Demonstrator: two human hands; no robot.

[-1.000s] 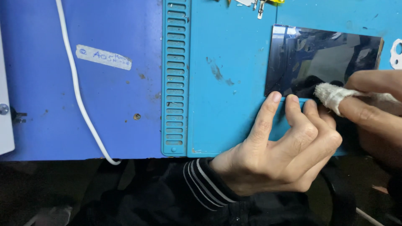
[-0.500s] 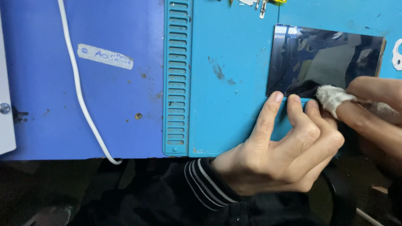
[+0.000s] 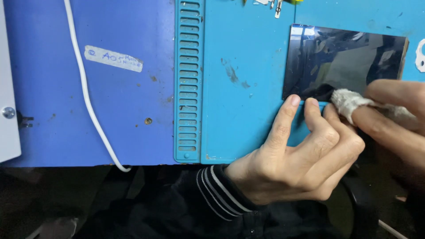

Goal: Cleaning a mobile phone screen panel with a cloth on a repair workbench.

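A dark glossy glass screen panel [image 3: 345, 62] lies flat on a light blue work mat [image 3: 248, 110]. My left hand [image 3: 301, 155] rests on the mat below it, fingertips pressing the panel's lower left edge. From the right, my right hand [image 3: 394, 119] pinches a small white cloth wad [image 3: 347, 101] and holds it against the panel's lower edge beside the left fingertips. The panel's lower right part is hidden behind my right hand.
A darker blue table top [image 3: 88, 88] lies left of the mat, with a white cable [image 3: 88, 102] running down it and a white paper label [image 3: 113, 58]. A slotted strip [image 3: 188, 79] forms the mat's left border. Small metal tools [image 3: 274, 4] lie at the top edge.
The white cloth wad in my right hand has slid a little along the panel's lower edge. My left hand stays pressed at the same corner.
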